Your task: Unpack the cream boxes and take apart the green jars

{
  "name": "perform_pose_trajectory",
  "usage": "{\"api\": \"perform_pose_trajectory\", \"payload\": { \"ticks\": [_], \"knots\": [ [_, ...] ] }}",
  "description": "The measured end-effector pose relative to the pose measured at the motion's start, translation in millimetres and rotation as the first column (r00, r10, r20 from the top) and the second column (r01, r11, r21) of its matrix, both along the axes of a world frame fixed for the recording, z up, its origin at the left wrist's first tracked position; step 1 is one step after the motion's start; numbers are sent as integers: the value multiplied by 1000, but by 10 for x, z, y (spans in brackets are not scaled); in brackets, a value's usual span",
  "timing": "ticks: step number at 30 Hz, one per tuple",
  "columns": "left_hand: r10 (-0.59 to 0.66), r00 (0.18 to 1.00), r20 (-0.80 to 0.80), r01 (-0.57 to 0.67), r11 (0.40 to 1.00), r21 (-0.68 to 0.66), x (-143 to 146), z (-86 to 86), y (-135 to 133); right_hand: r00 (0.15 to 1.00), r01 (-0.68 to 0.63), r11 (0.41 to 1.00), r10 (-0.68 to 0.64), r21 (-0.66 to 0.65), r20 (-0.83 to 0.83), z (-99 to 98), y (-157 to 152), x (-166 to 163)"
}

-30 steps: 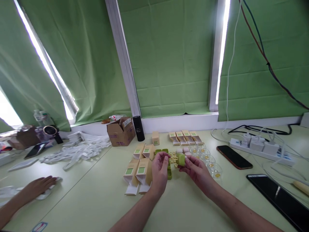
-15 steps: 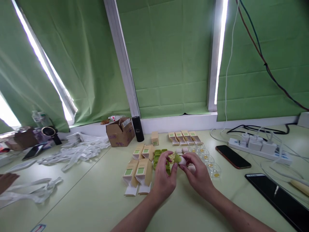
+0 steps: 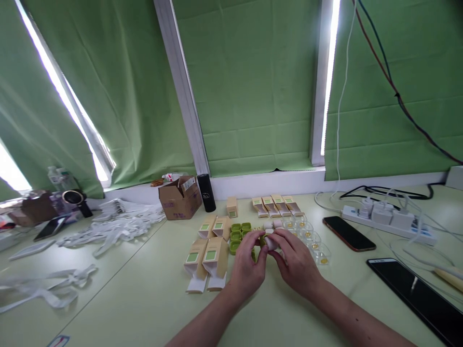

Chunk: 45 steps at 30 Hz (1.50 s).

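Observation:
Near the middle of the table my left hand [image 3: 249, 262] pinches a small green cup-like piece [image 3: 264, 239] between thumb and fingers. From the other side my right hand [image 3: 294, 258] grips a small white rounded piece [image 3: 272, 242], which meets the green one; how far it sits inside is hidden by the fingers. Left of my hands, more green cups [image 3: 235, 236] stand in rows. Right behind my right hand are clear domed plastic covers [image 3: 307, 234] with yellow centres. A pinkish-white piece [image 3: 278, 224] stands just beyond my fingertips.
Open beige cartons [image 3: 215, 253] stand to the left, with more cartons [image 3: 278, 207] behind. Farther back are a cardboard box [image 3: 181, 198] and a black cylinder [image 3: 206, 193]. White straps [image 3: 123, 217] lie left. A phone [image 3: 349, 233], a tablet [image 3: 415, 294] and a power strip [image 3: 390, 224] lie right.
The green piece has turned in my left fingers, and both hands now hold it and the white piece closer together. At the far left, a brownish shape has gone and the white straps have shifted.

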<state>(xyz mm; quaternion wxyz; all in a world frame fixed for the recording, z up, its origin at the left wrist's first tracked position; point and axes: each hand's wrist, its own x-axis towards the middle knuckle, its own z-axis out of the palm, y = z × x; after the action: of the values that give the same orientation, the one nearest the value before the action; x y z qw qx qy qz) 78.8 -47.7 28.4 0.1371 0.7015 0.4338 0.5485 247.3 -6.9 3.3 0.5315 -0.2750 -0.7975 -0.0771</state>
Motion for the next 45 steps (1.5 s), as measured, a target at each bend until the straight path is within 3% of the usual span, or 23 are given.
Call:
{"api": "perform_pose_trajectory", "payload": {
  "ticks": [10,22,39,45],
  "knots": [
    [33,999,-25,-32,999,37,-13,-35,10,995,22,997,-29,71,91,78,-22,40],
    [73,993,-95,-65,994,82,-11,-40,21,996,-4,1000,3,6,91,52,-7,22],
    [110,994,27,-108,993,-50,47,-21,49,988,66,997,-61,-27,144,-2,-21,-72],
    [32,997,-64,-31,999,21,-37,-5,35,998,-8,992,15,-125,60,1,-4,-23]
  ]
}}
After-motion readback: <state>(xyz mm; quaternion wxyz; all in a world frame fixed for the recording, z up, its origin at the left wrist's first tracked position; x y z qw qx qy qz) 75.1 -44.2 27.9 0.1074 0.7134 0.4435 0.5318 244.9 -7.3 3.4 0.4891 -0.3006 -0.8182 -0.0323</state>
